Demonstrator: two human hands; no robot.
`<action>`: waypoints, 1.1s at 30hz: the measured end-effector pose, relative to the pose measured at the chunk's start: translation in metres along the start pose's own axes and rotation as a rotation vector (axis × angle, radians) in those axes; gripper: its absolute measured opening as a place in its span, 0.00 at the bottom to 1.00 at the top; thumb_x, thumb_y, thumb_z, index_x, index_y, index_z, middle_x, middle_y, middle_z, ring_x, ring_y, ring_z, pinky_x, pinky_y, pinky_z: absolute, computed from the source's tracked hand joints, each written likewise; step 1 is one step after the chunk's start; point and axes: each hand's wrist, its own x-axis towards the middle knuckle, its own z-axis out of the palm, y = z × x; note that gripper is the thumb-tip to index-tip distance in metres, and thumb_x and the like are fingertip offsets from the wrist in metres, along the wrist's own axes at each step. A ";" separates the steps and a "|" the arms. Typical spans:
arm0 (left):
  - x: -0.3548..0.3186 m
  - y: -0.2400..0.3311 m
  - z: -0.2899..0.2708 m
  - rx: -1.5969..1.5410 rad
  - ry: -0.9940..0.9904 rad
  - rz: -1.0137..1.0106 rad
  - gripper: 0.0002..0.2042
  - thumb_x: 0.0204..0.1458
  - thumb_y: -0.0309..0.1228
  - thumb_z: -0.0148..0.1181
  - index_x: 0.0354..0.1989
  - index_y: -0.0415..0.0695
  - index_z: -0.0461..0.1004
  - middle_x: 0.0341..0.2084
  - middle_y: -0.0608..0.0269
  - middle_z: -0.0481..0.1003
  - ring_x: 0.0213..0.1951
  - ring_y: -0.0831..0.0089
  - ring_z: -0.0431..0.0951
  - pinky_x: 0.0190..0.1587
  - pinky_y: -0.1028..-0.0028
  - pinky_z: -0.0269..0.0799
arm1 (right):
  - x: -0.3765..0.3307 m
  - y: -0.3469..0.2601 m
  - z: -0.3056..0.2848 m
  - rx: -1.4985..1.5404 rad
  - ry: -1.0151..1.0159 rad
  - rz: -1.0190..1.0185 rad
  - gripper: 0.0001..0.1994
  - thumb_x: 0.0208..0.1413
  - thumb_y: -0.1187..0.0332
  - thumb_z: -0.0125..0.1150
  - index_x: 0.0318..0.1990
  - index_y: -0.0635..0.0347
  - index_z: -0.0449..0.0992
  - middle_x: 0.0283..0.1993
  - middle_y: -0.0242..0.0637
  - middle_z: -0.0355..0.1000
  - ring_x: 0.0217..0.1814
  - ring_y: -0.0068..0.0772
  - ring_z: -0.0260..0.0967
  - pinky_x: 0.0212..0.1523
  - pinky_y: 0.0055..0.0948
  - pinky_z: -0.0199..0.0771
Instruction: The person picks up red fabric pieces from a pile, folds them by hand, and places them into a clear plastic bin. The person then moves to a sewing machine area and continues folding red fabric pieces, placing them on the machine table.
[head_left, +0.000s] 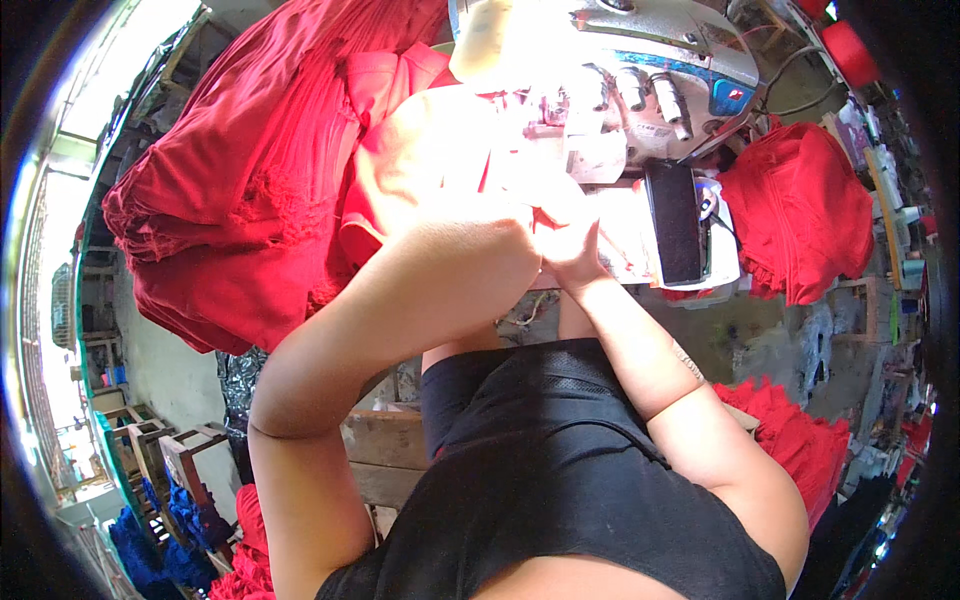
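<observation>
A white and blue sewing machine (690, 60), lit by strong glare, stands in front of me. My left hand (545, 195) reaches across to its front edge; glare washes out its fingers. Close against it, my right hand (572, 248) has its fingers bent inward, and what they hold is hidden. A small sliver of red shows between the two hands. Red cloth (385, 190) lies under and beside my left forearm, running up to the machine's bright work area.
A large heap of red cloth (230, 210) fills the left side. Right of my hands, a dark phone (674, 220) rests on a white tray (728, 262). More red cloth (800, 215) hangs beyond it. Red pieces (800, 440) lie behind my right arm, and blue cloth (160, 540) at lower left.
</observation>
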 end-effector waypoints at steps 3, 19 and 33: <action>0.008 -0.002 0.029 -0.042 0.169 -0.088 0.07 0.35 0.25 0.55 0.24 0.38 0.77 0.22 0.53 0.75 0.24 0.62 0.77 0.29 0.68 0.73 | 0.012 -0.001 -0.005 -0.184 -0.025 -0.194 0.20 0.34 0.86 0.48 0.38 0.61 0.78 0.38 0.43 0.75 0.43 0.43 0.70 0.46 0.33 0.69; 0.052 -0.079 0.039 -0.002 0.616 0.030 0.08 0.38 0.37 0.59 0.14 0.48 0.75 0.13 0.63 0.72 0.23 0.62 0.73 0.29 0.67 0.68 | 0.022 -0.020 0.016 -0.716 0.103 -0.355 0.07 0.39 0.75 0.53 0.28 0.59 0.76 0.25 0.41 0.72 0.25 0.43 0.70 0.29 0.40 0.71; 0.056 0.013 0.120 0.749 0.241 -0.516 0.08 0.37 0.26 0.54 0.27 0.37 0.73 0.23 0.56 0.72 0.27 0.66 0.74 0.33 0.71 0.71 | -0.045 -0.008 0.048 -0.146 -0.454 0.113 0.14 0.49 0.68 0.55 0.44 0.58 0.66 0.42 0.40 0.65 0.43 0.35 0.63 0.38 0.33 0.65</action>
